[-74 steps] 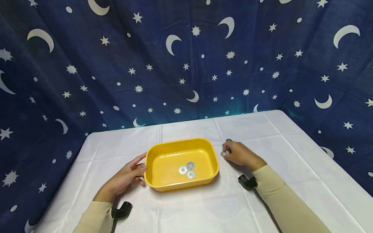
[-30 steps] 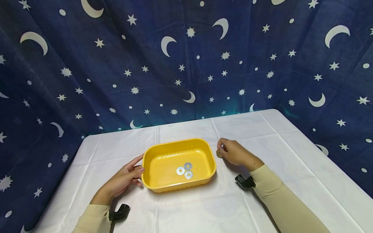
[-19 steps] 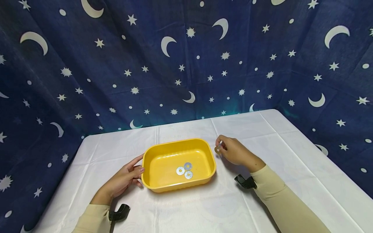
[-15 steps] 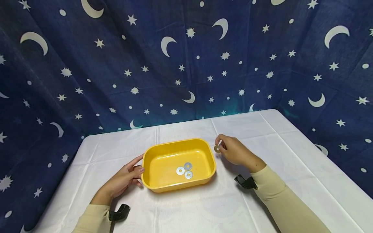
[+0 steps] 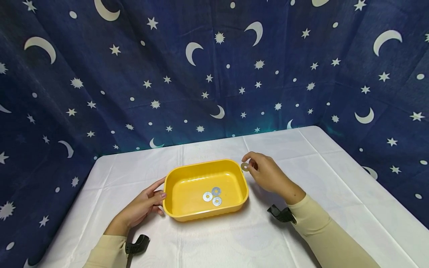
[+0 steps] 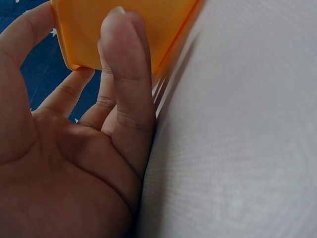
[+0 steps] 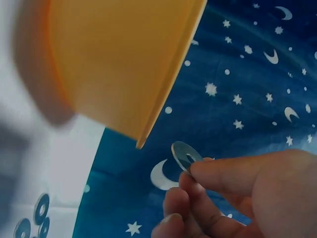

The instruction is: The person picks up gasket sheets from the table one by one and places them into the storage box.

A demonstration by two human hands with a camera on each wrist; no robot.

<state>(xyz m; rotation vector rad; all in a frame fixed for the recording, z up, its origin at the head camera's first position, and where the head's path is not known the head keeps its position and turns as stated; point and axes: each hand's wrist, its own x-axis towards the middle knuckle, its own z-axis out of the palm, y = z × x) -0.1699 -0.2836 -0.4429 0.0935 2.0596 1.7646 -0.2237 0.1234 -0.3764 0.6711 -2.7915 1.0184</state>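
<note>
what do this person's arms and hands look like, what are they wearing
The left sleeve and right sleeve are plain beige, cover the forearms in view and end near the wrists. At each cuff sits a black, curved device: a left wrist camera and a right wrist camera. The left hand and right hand are bare; no gloves or rings show.

The left hand touches an orange container. White cloth lies beside it, star-patterned blue fabric behind.
</note>
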